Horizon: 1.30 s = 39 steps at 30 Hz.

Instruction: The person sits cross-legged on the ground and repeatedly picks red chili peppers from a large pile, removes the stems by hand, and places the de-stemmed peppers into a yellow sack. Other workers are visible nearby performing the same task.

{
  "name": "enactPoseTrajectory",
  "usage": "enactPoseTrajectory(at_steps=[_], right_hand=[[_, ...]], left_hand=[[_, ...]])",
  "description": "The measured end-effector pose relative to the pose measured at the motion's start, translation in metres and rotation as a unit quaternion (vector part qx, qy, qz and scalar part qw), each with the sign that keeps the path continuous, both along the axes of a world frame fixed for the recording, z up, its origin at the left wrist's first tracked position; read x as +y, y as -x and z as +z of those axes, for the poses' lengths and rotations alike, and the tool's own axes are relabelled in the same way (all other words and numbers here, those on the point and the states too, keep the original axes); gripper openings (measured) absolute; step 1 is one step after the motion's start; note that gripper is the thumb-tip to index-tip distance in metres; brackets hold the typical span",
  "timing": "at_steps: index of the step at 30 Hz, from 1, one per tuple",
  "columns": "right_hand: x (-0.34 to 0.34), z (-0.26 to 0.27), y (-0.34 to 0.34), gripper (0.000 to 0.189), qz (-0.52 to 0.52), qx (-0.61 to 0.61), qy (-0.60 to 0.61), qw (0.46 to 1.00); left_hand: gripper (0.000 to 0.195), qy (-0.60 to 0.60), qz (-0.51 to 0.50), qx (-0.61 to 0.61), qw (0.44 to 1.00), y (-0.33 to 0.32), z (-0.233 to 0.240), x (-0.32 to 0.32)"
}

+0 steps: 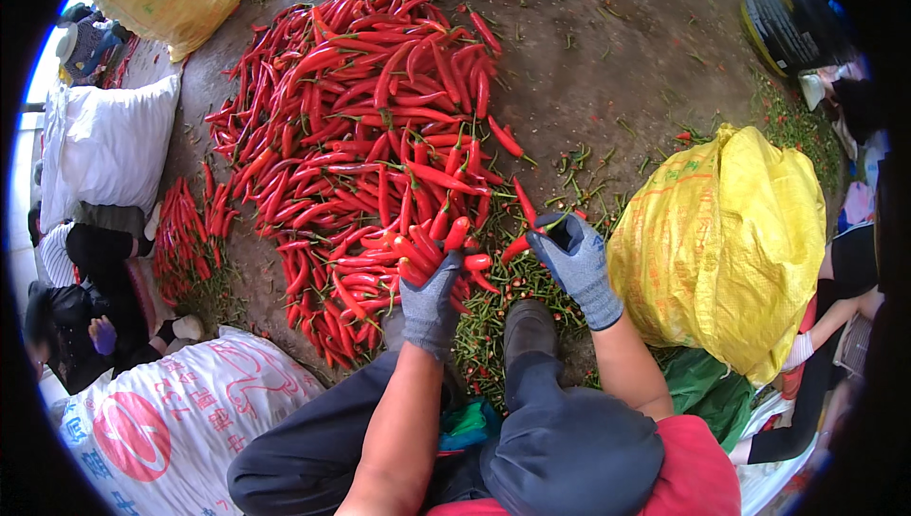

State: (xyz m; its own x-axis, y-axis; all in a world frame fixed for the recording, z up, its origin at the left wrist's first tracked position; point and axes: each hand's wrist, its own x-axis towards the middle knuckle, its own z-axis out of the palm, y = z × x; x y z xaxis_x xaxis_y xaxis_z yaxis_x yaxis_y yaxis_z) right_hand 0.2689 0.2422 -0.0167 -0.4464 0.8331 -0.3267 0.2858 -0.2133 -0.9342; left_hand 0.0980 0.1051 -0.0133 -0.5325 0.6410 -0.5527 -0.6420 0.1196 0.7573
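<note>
My left hand (431, 302), in a grey knit glove, is closed around a bunch of red chili peppers (421, 251). Their smooth ends point up and away from me. At the right, my gloved right hand (575, 260) pinches one red chili pepper (515, 249) near its green stem, between thumb and forefinger. A large heap of red chilies (356, 110), most with green stems, spreads over the ground ahead and to the left. Snapped-off green stems (491, 345) litter the ground beneath my hands.
A full yellow woven sack (712, 252) stands close on my right, with green sheeting (708, 391) below. A printed white sack (192, 423) lies to my left. Farther out are a smaller chili pile (188, 238), a white sack (110, 146), a black bucket (797, 14) and seated people (92, 288).
</note>
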Motion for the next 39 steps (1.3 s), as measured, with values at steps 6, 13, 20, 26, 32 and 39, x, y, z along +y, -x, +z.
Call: enactPoseTrajectory(at_steps=[6,13,20,26,32,39], right_hand=[[-0.026,-0.003,0.01,0.019,-0.099,0.088,0.207,0.969],[-0.035,-0.004,0.018,0.02,-0.145,0.128,0.308,0.931],[-0.038,-0.02,0.007,0.013,0.06,0.017,-0.099,0.993],[-0.009,-0.017,-0.001,0.043,0.111,-0.295,-0.298,0.901],[0.016,-0.039,0.028,0.047,0.205,-0.461,-0.294,0.812],[0.005,-0.028,0.012,0.039,0.184,-0.425,-0.327,0.824]], left_hand=[[0.049,0.082,-0.047,0.079,0.992,-0.01,-0.016,-0.003],[0.052,0.061,-0.013,0.093,0.994,-0.02,-0.023,-0.008],[0.045,0.073,-0.028,0.134,0.988,-0.031,-0.017,-0.001],[0.052,0.014,0.068,-0.031,0.997,-0.026,-0.009,0.001],[0.062,-0.092,0.092,-0.057,0.99,-0.019,0.005,0.004],[0.04,-0.016,0.069,0.001,0.998,-0.015,0.01,0.004]])
